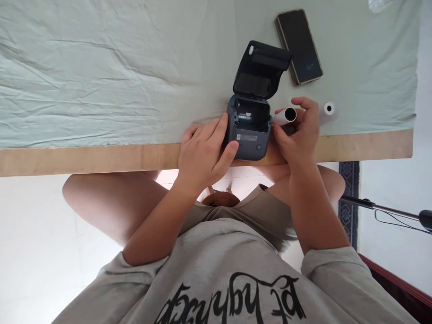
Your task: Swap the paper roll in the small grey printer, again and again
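A small dark device (pixel 251 148), its lid (pixel 261 67) swung open, stood on the table (pixel 101 160) near the front edge. The left hand (pixel 204 144) lay against its left side, grip unclasped. At its right, the right hand (pixel 303 135) had a white roll (pixel 280 118) in its grip; loosened fingers could have let it roll off, and a push could have tipped the device over the edge. Wrinkled pale green cloth (pixel 101 67) covered the table behind a bare wooden strip, above a pale floor (pixel 33 225).
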Tool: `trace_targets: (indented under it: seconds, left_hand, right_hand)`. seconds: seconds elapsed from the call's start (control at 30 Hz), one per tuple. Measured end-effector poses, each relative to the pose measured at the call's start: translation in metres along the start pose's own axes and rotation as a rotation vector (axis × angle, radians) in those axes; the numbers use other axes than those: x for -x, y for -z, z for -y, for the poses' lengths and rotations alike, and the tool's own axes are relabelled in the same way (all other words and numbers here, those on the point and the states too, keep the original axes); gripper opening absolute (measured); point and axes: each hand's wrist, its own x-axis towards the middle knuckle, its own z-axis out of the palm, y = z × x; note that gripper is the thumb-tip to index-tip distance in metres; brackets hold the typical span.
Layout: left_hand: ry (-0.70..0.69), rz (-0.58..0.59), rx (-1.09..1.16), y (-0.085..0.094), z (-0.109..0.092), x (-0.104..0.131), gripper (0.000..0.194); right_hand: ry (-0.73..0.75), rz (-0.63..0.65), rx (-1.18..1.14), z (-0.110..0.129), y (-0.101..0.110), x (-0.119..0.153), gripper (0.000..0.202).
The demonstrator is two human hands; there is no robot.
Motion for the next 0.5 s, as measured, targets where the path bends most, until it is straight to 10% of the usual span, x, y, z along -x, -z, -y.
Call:
trace_targets:
  seconds: [0.13,0.33,0.5]
  left_hand:
    - [-0.001,0.005,0.010,-0.001,0.001,0.000,0.071]
    - [-0.009,-0.002,0.016,0.000,0.001,0.000,0.070]
    - [0.000,0.006,-0.018,0.000,0.000,-0.001,0.068]
  right_hand:
    - [0.081,-0.055,0.007,0.013,0.009,0.002,0.054]
    - [0.268,-0.511,0.103,-0.007,0.042,-0.005,0.035]
    - [0.024,-0.355,0.125,-0.040,0.051,-0.014,0.059]
